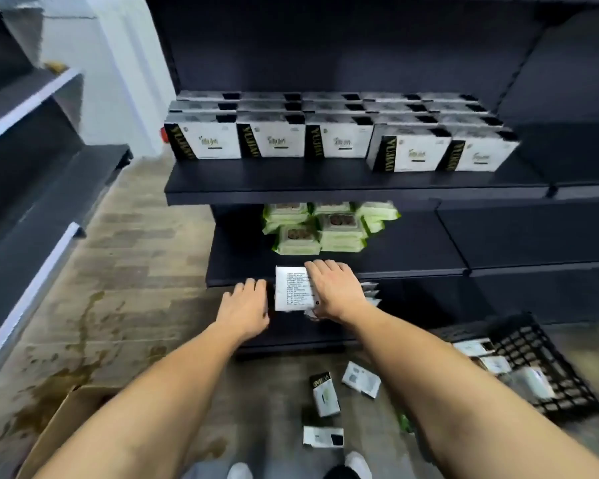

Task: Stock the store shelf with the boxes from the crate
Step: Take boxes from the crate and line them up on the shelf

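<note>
item: white box point(291, 288), text panel facing up, centre frame, at the front lip of the middle shelf point(412, 250).

grips: right grip point(336, 292), a bare hand, lies over the box's right half with fingers curled over the far edge and thumb at the near corner, holding it. left grip point(246, 305), also bare, sits just left of the box with fingers loosely bent and holds nothing. whether it touches the box cannot be told.

surroundings:
- upper shelf point(325, 188): stocked boxes point(274, 140), black and white, upright, five across and several rows deep. the two at right stand further forward.
- middle shelf: pile of green packs point(325, 226) at the back, straight behind the held box.
- black crate point(540, 368), lower right, tipped on the stained floor point(101, 305), a few crate boxes point(474, 347) inside.
- three loose boxes point(325, 395), bottom centre, lying on the floor between the forearms.
- brown carton point(59, 420), lower left.
- side shelving point(32, 167), left edge of frame.

obscured:
- the right grip covers the white box's right side.
- pale edges point(370, 292) show past the wrist; it is unclear what they are.
- the lowest shelf is in shadow behind the forearms.
- the carton is cut off by the left forearm and the frame.
- the print on the boxes is blurred and unreadable.
</note>
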The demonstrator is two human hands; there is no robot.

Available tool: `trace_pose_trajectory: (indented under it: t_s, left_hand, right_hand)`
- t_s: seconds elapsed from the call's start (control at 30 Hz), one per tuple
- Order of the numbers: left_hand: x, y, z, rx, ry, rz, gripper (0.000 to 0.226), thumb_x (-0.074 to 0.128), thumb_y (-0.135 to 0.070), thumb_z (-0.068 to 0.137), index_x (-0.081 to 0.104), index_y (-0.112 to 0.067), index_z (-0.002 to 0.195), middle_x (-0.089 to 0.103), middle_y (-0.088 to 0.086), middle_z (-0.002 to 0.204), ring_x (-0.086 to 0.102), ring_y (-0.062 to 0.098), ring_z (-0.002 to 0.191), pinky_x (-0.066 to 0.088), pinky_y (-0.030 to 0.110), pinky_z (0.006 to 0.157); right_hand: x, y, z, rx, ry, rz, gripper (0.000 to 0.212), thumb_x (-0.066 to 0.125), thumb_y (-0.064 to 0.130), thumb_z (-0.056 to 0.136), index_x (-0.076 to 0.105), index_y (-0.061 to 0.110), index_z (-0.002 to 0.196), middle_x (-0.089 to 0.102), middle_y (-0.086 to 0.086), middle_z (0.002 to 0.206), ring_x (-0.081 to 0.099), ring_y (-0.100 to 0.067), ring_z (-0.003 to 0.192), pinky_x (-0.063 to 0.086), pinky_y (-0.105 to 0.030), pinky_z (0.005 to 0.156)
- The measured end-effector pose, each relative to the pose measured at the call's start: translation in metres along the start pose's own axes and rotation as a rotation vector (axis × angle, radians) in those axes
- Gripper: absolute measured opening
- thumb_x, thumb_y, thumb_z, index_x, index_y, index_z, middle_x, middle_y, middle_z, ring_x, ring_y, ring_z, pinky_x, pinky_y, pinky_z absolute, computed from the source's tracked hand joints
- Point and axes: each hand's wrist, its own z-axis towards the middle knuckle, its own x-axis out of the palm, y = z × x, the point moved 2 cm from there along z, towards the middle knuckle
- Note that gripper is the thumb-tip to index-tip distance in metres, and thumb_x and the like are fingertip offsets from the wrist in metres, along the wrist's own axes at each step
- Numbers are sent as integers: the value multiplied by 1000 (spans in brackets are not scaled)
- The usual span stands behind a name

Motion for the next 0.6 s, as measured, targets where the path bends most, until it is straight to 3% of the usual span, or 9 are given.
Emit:
trace_pose_trajectory:
  t_s: [0.23,0.43,0.6]
  left_hand:
    - [-40,10,19,211,-45,47,67,61,-38,86,32,-16,142,41,6,137,43,30,125,41,45,95]
    - [-107,-5,39,349,-203,76,65,61,-41,84,35,-17,138,44,3,134,45,27,123,43,43,92]
    - [-161,-23,62,357,-292,79,74,64,-43,83,30,-17,144,42,3,137,44,27,125,43,41,94]
  right_hand:
    - [-32,6,-4,168,-77,-4,85,78,36,71,35,15,141,48,-4,134,46,-27,123,35,-38,101]
    - [-89,-14,-2,236,-198,-40,91,81,36,68,33,15,143,46,-2,138,45,-26,127,36,-38,103]
    - [-137,-43,9,262,-273,-112,97,82,36,68,28,15,146,43,-3,141,43,-25,128,32,-38,107]
